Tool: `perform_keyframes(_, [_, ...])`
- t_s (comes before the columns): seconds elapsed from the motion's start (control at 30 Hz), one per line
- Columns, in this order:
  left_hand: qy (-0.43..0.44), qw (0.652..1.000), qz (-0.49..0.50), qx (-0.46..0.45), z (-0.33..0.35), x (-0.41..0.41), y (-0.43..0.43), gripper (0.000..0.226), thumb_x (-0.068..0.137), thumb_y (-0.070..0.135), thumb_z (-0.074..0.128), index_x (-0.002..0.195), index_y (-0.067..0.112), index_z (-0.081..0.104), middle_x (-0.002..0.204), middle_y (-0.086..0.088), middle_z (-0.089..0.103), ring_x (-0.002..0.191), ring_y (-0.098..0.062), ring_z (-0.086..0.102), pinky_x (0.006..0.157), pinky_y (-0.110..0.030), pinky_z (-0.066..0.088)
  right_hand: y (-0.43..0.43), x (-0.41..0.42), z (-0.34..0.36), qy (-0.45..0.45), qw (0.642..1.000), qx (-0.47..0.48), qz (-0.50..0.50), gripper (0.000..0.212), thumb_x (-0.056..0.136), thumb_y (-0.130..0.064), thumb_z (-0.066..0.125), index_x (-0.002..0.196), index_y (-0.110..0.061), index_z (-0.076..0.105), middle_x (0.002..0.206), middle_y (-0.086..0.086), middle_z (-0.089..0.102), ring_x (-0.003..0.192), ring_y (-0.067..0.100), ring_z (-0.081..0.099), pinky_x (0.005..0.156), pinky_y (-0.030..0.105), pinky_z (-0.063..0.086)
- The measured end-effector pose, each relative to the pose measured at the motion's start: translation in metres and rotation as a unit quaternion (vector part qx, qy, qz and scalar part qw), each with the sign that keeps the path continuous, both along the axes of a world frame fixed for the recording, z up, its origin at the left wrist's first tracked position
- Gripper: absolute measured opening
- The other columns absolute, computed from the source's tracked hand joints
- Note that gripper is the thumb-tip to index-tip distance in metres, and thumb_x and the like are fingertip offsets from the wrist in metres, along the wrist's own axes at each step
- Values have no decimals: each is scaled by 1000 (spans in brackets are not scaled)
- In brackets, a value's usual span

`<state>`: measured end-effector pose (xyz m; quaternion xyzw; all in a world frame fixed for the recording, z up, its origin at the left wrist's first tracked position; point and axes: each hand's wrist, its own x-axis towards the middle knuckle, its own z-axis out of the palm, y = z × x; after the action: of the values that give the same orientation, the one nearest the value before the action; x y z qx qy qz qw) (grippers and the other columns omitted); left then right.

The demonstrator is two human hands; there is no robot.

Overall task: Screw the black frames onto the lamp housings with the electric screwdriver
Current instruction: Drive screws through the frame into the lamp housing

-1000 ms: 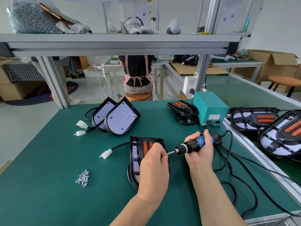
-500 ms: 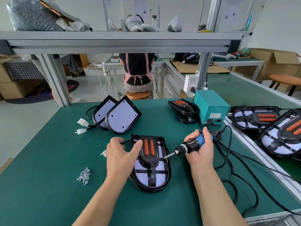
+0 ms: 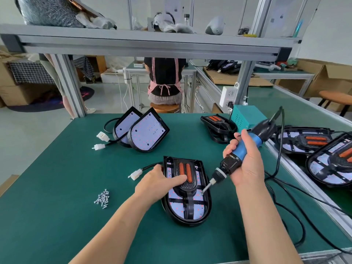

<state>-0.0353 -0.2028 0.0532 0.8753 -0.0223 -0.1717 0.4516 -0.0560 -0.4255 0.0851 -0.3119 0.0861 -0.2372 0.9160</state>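
Lamp housing (image 3: 187, 222), centre of desk (image 3: 57, 216), near edge: black frame (image 3: 188, 187) seated on it. Left grip (image 3: 158, 182): fingers straight, pressing flat on the frame. Right grip (image 3: 245, 164): curled round electric screwdriver (image 3: 229, 165), bit tip on the frame's right side. Loose screws (image 3: 102, 199), left. Two unframed housings (image 3: 146, 134), farther back, overlapping. Green power box (image 3: 247, 117), rear right.
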Motion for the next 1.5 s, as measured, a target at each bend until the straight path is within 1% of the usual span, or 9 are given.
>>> perform_keyframes(0.13, [7,998,18,-62,-6,0,1,75,45,71,74,108,29,68,105,8,75,101,-19,70,97,-44,53,7,1,17,-1,991,-130,-27,14,93,-16,68,90,-13,55,62,2,53,49,12,48,48,23,45])
perform_keyframes(0.23, [5,997,23,-78,-8,0,0,73,46,71,75,105,28,69,102,9,76,98,-18,71,95,-44,55,17,1,19,6,980,-195,-31,16,95,-12,65,86,-15,52,60,3,51,49,15,47,49,26,45])
perform_keyframes(0.37, [3,996,26,-86,-9,0,-1,75,44,72,75,105,28,69,101,8,76,97,-18,71,95,-44,55,25,-2,16,23,971,-236,-28,17,95,-13,67,89,-14,52,60,3,52,49,15,49,49,28,47])
perform_keyframes(0.53, [4,995,20,-94,-10,0,-1,80,44,71,75,109,26,68,104,5,75,99,-21,71,96,-46,54,25,-4,17,16,968,-249,-25,20,92,-16,70,94,-11,51,60,3,53,49,15,50,49,28,48])
perform_keyframes(0.7, [2,995,24,-93,-10,-1,-1,78,43,72,74,107,27,68,102,6,76,98,-20,71,95,-46,55,25,-4,17,13,964,-263,-21,29,85,-22,72,98,-10,49,61,3,53,49,16,51,50,28,49])
perform_keyframes(0.87, [-2,996,27,-89,-10,0,-2,82,42,74,73,108,26,67,104,6,75,99,-21,71,95,-46,54,27,-5,16,5,959,-282,-19,23,86,-21,72,93,-11,52,62,5,52,49,16,50,51,30,48])
perform_keyframes(1.07, [-2,995,33,-97,-10,-1,-3,77,41,72,74,104,27,68,100,7,76,96,-20,72,93,-46,55,34,-12,14,-22,945,-327,-14,17,84,-20,71,90,-13,57,63,7,52,50,21,51,53,32,48])
perform_keyframes(1.27, [-3,995,33,-93,-10,-1,-3,86,42,74,73,112,25,66,105,5,74,99,-21,70,94,-46,55,40,-14,15,-22,944,-330,-21,21,82,-16,70,95,-10,55,61,6,52,49,21,50,52,30,47])
perform_keyframes(1.5, [-13,996,32,-76,-11,0,-4,82,44,73,71,109,23,66,106,3,74,101,-23,70,95,-45,54,43,-17,15,-24,942,-333,-32,16,80,-16,69,87,-16,55,57,5,51,47,22,49,56,32,46])
